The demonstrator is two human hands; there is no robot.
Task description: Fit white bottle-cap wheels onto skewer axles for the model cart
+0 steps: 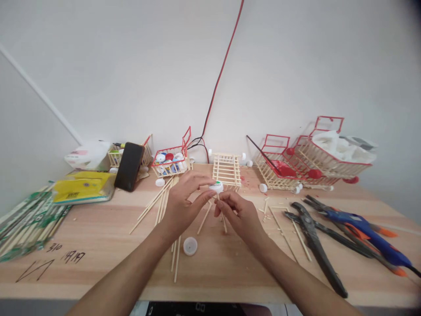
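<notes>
My left hand point(184, 197) grips a white bottle cap point(216, 188) with a green mark on its top, thumb and fingertips at its left edge. Under the cap, my right hand point(241, 214) pinches a thin wooden stick point(217, 197) whose upper end meets the cap; whether it is fixed there I cannot tell. Just beyond my hands stands a small stick frame point(226, 169) with white caps as wheels at its far end. Another white cap point(190, 246) lies on the table nearer to me. Loose sticks point(163, 202) lie beside and partly beneath my left hand.
Small red-rimmed stick carts stand along the wall, one with bottle caps point(169, 164), another with white tissue point(342, 149). At right lie pliers point(319, 250) and a blue glue gun point(365, 232). At left are a phone point(129, 166), a yellow pack point(83, 187) and wrapped chopsticks point(33, 224).
</notes>
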